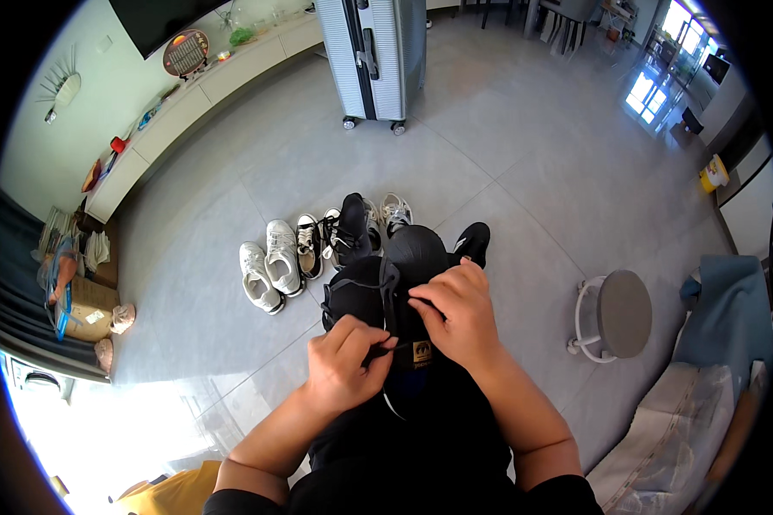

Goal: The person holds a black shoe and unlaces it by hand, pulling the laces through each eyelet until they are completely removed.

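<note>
The left hand (343,360) holds its fingertips pinched together, seemingly on a dark lace (390,296). The black shoe (416,253) rests on the lap between the hands — long axis running away from the person, toe outward. The right hand (464,318) is nearer the toe — whether it grips, I cannot tell. Beyond stand white sneakers (281,257), then a suitcase (391,81).

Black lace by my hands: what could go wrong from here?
The lace loops near the left hand and right hand, so it might tangle. Dark against black, it could be easy to lose sight of. The white shoes stand close ahead, so a foot might knock them.
</note>
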`<state>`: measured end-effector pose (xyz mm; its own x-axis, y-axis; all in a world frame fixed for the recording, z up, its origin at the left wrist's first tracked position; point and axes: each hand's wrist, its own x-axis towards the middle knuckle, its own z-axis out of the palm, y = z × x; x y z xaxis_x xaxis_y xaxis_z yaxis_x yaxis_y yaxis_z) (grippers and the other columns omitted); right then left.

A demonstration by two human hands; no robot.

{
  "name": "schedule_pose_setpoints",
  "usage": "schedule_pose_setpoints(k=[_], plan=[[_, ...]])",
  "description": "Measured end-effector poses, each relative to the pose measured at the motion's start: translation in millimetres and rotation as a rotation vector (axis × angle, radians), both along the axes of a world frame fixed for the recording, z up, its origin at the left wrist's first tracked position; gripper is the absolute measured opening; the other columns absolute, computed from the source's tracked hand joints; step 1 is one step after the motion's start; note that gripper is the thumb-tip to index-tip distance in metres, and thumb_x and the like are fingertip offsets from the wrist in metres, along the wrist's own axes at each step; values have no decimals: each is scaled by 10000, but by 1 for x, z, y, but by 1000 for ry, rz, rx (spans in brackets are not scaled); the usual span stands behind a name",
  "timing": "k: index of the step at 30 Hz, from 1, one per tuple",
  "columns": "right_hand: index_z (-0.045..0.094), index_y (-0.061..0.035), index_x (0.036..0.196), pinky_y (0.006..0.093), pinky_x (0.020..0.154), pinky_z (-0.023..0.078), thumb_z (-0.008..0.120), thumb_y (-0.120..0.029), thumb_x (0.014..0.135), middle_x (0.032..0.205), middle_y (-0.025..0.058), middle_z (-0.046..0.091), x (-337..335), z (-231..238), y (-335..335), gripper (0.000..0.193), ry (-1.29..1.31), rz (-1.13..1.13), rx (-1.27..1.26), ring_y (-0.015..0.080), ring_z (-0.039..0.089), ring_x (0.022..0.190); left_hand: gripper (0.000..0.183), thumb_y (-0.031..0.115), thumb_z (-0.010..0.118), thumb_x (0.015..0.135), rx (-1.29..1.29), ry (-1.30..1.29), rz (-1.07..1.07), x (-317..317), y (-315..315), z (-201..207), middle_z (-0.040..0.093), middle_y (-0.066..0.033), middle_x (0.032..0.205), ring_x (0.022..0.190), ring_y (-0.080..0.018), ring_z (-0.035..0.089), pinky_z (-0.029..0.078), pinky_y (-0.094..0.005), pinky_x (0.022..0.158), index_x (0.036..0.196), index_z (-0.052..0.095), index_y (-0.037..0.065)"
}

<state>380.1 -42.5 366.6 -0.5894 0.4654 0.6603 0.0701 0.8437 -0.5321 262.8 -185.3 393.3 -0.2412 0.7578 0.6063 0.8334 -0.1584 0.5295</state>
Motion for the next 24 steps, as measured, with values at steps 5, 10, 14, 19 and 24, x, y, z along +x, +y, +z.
schedule_pose_setpoints(k=[5,10,14,19,24], plan=[[616,-101,748,492,990,329,707,-63,667,795,8,565,4,-1,-6,128,-145,140,-1,231,537,863,151,2,721,698,-35,-129,-16,1,-18,-21,567,-39,680,557,-125,562,444,-236,473,780,598,30],[551,-69,726,467,928,367,659,-72,722,764,40,566,0,-2,-12,108,-101,163,-122,248,543,800,83,80,616,870,84,-1384,129,-27,-19,-10,494,24,693,504,-45,376,303,-210,473,858,540,48],[525,-43,707,391,731,420,633,-64,753,701,81,560,-8,-13,-9,119,-103,147,-223,279,526,703,128,157,601,899,118,-1531,82,-31,-6,-2,415,43,640,459,-46,288,239,-211,443,848,523,69],[548,-36,717,382,628,395,653,-85,758,672,90,560,-23,-10,-5,123,-109,128,-201,288,514,675,164,230,545,939,71,-1611,-124,-25,8,12,372,49,651,468,-36,279,239,-190,427,875,512,82],[579,-41,735,374,619,396,679,-86,746,667,81,570,-34,-4,-10,110,-105,86,-190,273,516,656,161,220,552,934,116,-1517,-192,-20,18,20,409,40,661,457,-36,288,237,-198,423,891,502,73]])
